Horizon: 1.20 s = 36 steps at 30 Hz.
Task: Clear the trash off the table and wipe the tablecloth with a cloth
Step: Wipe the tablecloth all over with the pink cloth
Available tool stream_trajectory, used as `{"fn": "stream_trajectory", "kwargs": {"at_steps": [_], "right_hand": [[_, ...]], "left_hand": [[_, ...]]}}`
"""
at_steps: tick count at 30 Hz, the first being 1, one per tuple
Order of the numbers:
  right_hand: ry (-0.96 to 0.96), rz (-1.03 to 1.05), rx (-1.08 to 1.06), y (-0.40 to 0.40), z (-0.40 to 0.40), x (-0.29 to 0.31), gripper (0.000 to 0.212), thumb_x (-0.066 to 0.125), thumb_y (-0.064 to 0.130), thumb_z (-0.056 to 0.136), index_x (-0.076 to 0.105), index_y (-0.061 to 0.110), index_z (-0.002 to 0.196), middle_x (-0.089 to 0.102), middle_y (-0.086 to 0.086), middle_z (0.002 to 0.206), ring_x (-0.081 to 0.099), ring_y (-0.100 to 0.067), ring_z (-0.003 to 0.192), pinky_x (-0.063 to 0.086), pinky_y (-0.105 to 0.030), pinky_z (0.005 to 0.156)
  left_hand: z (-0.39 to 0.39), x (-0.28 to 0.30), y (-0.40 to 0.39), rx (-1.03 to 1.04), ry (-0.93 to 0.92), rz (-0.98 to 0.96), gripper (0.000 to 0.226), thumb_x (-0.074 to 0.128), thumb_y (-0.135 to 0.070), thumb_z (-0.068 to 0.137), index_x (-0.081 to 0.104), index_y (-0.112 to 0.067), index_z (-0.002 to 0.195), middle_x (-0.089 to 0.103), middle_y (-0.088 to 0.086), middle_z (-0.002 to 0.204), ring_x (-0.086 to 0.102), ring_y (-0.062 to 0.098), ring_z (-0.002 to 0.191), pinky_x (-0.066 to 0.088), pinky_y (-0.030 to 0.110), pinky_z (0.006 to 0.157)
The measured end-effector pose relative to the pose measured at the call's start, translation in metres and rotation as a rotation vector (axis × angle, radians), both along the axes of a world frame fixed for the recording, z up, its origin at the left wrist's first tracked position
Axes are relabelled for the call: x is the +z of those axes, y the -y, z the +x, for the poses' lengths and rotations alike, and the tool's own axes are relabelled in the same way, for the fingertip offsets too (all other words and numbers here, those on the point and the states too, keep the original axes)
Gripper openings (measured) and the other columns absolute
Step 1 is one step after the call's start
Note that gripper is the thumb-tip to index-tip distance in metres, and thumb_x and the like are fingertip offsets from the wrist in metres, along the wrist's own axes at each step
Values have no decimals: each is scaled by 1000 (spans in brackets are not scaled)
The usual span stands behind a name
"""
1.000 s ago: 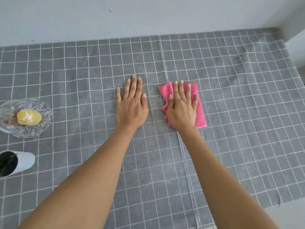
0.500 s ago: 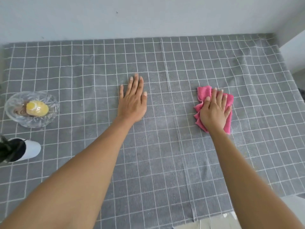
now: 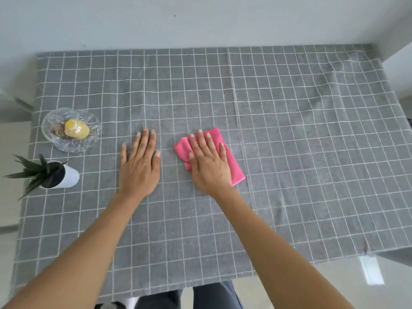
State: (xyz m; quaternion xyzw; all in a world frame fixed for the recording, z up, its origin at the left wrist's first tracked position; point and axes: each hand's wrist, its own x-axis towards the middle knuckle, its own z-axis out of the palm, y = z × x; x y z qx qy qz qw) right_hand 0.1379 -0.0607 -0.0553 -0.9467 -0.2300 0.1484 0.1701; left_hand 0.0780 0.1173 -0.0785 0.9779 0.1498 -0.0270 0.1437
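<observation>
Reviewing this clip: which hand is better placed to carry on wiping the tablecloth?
Right. The right hand already presses flat on the pink cloth mid-table, with open tablecloth beside it. The left hand lies flat on bare fabric, likely just steadying it.

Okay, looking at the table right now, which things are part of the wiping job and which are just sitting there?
Part of the job:
pink cloth, pressed flat under the right hand
grey checked tablecloth
left hand, flat on the tablecloth

Just sitting there:
glass bowl holding a yellow item
potted plant in a white pot
</observation>
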Motion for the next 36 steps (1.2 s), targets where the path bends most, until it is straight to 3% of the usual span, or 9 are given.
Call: {"fn": "stream_trajectory", "kwargs": {"at_steps": [4, 7, 12, 20, 24, 27, 30, 32, 36], "right_hand": [[20, -94, -34, 34, 20, -2, 55, 15, 38, 103, -2, 26, 154, -10, 5, 160, -14, -14, 146, -9, -45, 119], [34, -150, -196, 75, 40, -3, 54, 7, 37, 101, -9, 26, 152, -15, 3, 159, -19, -16, 144, -11, -44, 117], [70, -125, -551, 141, 49, -7, 53, 7, 40, 102, 0, 28, 153, -6, 4, 161, -11, -15, 147, -6, -45, 119], [5, -8, -1026, 95, 19, -6, 56, 14, 40, 102, 2, 24, 154, -7, 2, 162, -10, -15, 148, -11, -45, 117], [-15, 1, -789, 45, -25, -3, 55, 12, 38, 102, -2, 24, 153, -11, 3, 160, -15, -16, 147, -14, -44, 116], [-17, -2, -344, -2, -72, -1, 55, 10, 39, 101, -5, 27, 153, -13, 6, 159, -17, -17, 146, -12, -45, 117], [-6, 25, 28, -8, -89, 1, 54, 12, 37, 101, 7, 29, 153, -3, 9, 160, -13, -11, 146, -10, -42, 119], [13, -16, 53, 18, -73, 0, 53, 9, 38, 101, 1, 31, 152, -8, 11, 158, -17, -9, 145, -10, -41, 119], [13, -97, -308, 50, -50, -5, 55, 2, 40, 98, -3, 29, 153, -9, 9, 160, -17, -12, 145, -11, -42, 119]], "left_hand": [[-1, 1, -1, -6, -18, 11, 55, 5, -41, 99, -2, -25, 152, -7, -9, 158, -9, 7, 146, -9, 41, 118], [-1, 2, -1, -14, -22, 13, 56, 3, -41, 99, -2, -25, 152, -8, -9, 158, -10, 8, 146, -10, 41, 118], [-2, 1, -1, -7, -7, 25, 55, 6, -40, 100, -1, -24, 152, -7, -8, 159, -9, 8, 146, -8, 42, 119], [-7, 3, -2, 20, -14, -1, 55, 6, -39, 99, -4, -22, 151, -8, -4, 159, -10, 9, 146, -11, 41, 117], [-50, 4, -10, 26, -3, -25, 58, 5, -42, 99, 0, -20, 152, -3, -3, 160, -8, 10, 147, -11, 41, 118], [-72, 4, -16, 20, -29, 2, 58, 3, -42, 98, -1, -22, 152, -1, -5, 160, -6, 9, 147, -10, 40, 118], [-72, 6, -16, 23, -20, 2, 58, 4, -42, 98, 0, -23, 152, -1, -6, 160, -5, 8, 147, -10, 39, 118], [-71, 6, -16, 14, -22, 2, 57, 4, -42, 98, -2, -24, 152, -3, -7, 160, -8, 7, 146, -12, 37, 117], [-73, 4, -16, 24, -23, 29, 55, 4, -40, 99, -5, -24, 151, -5, -7, 160, -9, 8, 146, -12, 38, 118]]}}
